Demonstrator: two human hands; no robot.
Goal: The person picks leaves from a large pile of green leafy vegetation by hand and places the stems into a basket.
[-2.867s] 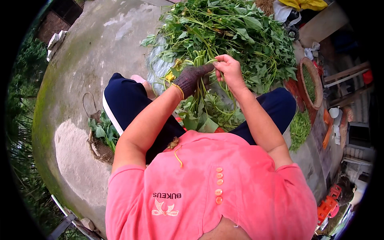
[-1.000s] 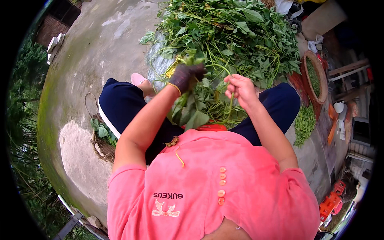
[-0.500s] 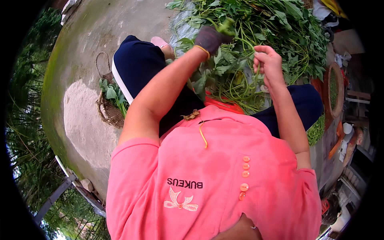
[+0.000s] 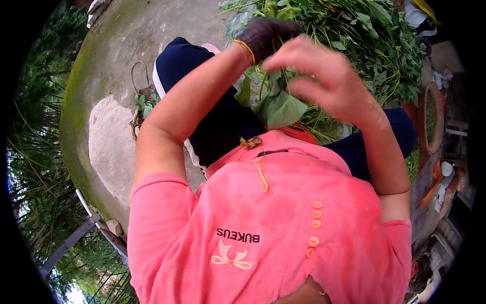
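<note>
The big heap of leafy stems [image 4: 374, 50] looks loose and tangled, so yanking from the middle would probably snag; single stem ends seem the safer grab. The smaller bunch [image 4: 286, 109] is up in front of the person, fingers of the dark-gloved left hand [image 4: 268, 38] wrapped round its stems, which is likely the right spot. Probably light and floppy, bendy stems, leaves that tear easily. The bare right hand [image 4: 326, 81] is blurry, fingers spread, nothing clear between them; can't tell if it's touching the glove.

Around that: navy-trousered legs [image 4: 182, 63] box in the space, a round basket [image 4: 439, 126] sits past the right knee, a woven basket [image 4: 147, 92] beside the left leg. Some red-orange thing [image 4: 298, 133] peeks out under the greens, mostly hidden.
</note>
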